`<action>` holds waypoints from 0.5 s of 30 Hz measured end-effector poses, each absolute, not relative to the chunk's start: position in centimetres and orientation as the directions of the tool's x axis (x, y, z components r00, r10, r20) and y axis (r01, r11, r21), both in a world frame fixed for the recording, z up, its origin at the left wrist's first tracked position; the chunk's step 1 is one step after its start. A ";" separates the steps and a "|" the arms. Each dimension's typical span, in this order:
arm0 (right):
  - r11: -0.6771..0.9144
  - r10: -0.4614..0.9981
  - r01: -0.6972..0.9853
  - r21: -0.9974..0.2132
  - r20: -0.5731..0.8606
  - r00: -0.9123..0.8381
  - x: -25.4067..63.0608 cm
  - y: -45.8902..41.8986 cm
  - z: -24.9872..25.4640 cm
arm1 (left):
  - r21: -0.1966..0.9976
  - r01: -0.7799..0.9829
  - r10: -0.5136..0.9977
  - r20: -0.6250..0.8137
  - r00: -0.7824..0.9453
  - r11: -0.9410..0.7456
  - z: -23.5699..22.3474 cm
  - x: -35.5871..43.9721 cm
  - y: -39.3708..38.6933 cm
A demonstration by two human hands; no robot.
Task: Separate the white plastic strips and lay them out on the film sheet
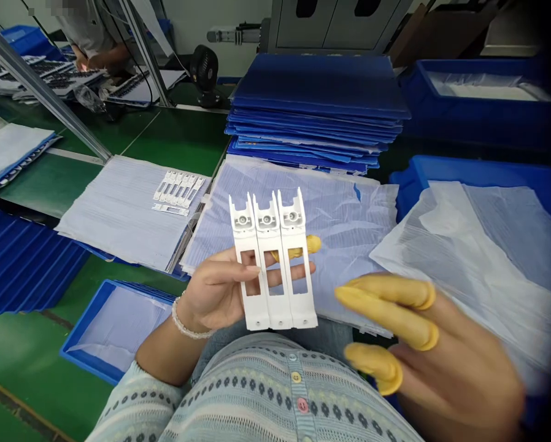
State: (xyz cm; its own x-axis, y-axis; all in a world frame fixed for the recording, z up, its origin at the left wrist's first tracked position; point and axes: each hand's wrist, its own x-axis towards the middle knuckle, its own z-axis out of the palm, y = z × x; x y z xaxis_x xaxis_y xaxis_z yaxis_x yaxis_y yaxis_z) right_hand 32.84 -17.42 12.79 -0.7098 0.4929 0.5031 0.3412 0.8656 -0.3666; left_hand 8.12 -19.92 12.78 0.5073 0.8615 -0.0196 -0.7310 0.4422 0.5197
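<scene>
My left hand (220,285) holds three white plastic frame parts (273,261) side by side, upright, thumb across their front and fingers behind, one finger in a yellow cot. My right hand (434,353) hovers at the lower right, a little apart from the parts, its fingers stretched out and apart with yellow cots on three fingertips, holding nothing. Both hands are over a translucent plastic sheet (349,215) on the green bench.
Several more white parts (178,190) lie on a white sheet stack to the left. A pile of blue corrugated sheets (316,110) stands behind. Blue bins sit at right (482,178) and lower left (105,325). Another person (91,43) works at the far left.
</scene>
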 end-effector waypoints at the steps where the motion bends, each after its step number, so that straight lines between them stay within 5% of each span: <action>1: 0.885 0.450 0.287 -0.366 0.516 -0.729 32.2 -17.5 12.8 | 0.532 -0.728 0.865 -0.015 0.502 0.432 12.6 8.1 -20.0; 6: 0.947 0.297 0.185 -0.263 0.499 -0.814 29.6 -17.5 12.6 | 0.579 -0.707 0.868 -0.003 0.496 0.406 11.9 7.6 -20.4; 15: 0.962 0.275 0.247 -0.121 0.395 -0.877 26.0 -16.9 10.2 | 0.557 -0.759 0.926 -0.049 0.374 0.336 8.9 6.2 -20.2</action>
